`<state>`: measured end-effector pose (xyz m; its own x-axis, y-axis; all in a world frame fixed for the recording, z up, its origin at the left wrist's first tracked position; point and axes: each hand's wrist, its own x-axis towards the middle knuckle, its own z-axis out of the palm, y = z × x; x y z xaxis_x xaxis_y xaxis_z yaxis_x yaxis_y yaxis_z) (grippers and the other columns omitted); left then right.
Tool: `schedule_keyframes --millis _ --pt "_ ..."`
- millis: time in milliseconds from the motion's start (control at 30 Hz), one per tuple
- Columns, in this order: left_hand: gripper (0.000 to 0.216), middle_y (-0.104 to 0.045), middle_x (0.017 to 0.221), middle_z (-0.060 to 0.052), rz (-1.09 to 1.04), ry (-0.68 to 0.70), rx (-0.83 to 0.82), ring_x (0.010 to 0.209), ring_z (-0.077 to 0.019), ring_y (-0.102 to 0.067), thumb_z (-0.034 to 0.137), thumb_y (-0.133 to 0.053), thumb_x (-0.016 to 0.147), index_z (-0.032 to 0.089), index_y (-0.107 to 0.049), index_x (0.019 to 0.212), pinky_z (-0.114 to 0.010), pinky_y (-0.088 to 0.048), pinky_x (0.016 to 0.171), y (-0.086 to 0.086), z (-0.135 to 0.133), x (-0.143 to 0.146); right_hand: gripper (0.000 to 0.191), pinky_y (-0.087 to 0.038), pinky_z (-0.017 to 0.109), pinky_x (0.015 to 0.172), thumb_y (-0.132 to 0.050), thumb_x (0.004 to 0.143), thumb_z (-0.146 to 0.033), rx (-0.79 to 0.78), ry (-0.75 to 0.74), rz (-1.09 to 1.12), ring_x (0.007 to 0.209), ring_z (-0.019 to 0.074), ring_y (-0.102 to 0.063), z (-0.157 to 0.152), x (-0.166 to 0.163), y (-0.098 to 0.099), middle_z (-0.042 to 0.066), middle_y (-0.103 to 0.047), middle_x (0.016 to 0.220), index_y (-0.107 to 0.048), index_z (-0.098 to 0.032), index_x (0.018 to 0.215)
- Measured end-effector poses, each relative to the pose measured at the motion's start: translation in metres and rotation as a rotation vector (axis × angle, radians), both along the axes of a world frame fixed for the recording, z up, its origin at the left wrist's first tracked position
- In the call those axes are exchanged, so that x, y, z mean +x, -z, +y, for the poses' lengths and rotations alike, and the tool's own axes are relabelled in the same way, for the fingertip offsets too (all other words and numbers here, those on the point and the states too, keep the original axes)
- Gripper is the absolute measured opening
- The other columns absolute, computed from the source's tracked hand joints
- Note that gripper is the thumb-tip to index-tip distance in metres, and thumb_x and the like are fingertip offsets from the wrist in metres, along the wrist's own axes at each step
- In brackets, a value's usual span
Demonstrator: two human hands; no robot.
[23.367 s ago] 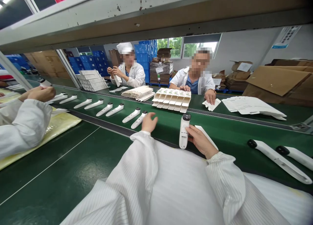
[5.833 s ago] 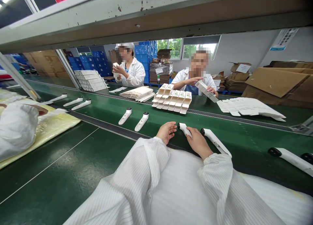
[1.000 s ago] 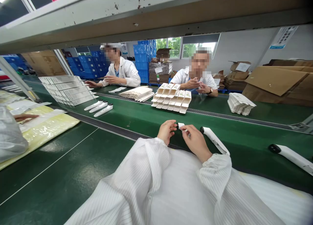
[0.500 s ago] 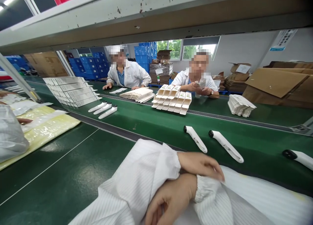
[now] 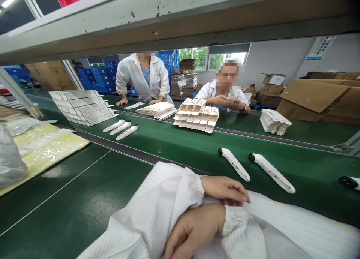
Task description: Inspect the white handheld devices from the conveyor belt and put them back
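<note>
My arms are folded in front of me at the near edge of the green conveyor belt (image 5: 180, 142). My left hand (image 5: 225, 189) lies flat over my right sleeve, fingers stretched, holding nothing. Below it, my right hand (image 5: 191, 229) rests on my left sleeve with fingers loosely bent and nothing in them. Just beyond my hands two white handheld devices with black heads (image 5: 234, 164) (image 5: 271, 172) lie side by side on the belt, apart from both hands.
Another device (image 5: 350, 182) shows at the right edge, three more (image 5: 120, 127) lie far left by stacked white boxes (image 5: 81, 105). Open cartons (image 5: 197, 114), flat cartons (image 5: 157, 109) and folded sheets (image 5: 274, 121) lie before two co-workers opposite. A yellow sheet (image 5: 42, 150) lies left.
My hands let go of the device on the belt, drew back and crossed over my sleeves. The devices have drifted right on the belt. The co-worker at the back left has stood up.
</note>
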<state>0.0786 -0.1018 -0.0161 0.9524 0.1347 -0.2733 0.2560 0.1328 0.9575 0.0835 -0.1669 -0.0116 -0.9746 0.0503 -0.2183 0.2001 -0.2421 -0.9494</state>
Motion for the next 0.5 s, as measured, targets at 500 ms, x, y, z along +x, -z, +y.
schedule_keyframes --millis 500 --pt "0.055 -0.059 0.074 -0.001 -0.009 -0.014 -0.035 0.064 -0.0104 -0.056 0.058 -0.075 0.057 0.016 -0.061 0.090 -0.021 -0.045 0.052 0.000 0.002 0.002 0.020 -0.048 0.003 0.066 -0.066 0.075 -0.024 0.134 0.039 -0.049 0.080 0.0047 -0.065 0.002 -0.001 0.010 -0.012 -0.070 0.090 -0.072 -0.031 0.093"
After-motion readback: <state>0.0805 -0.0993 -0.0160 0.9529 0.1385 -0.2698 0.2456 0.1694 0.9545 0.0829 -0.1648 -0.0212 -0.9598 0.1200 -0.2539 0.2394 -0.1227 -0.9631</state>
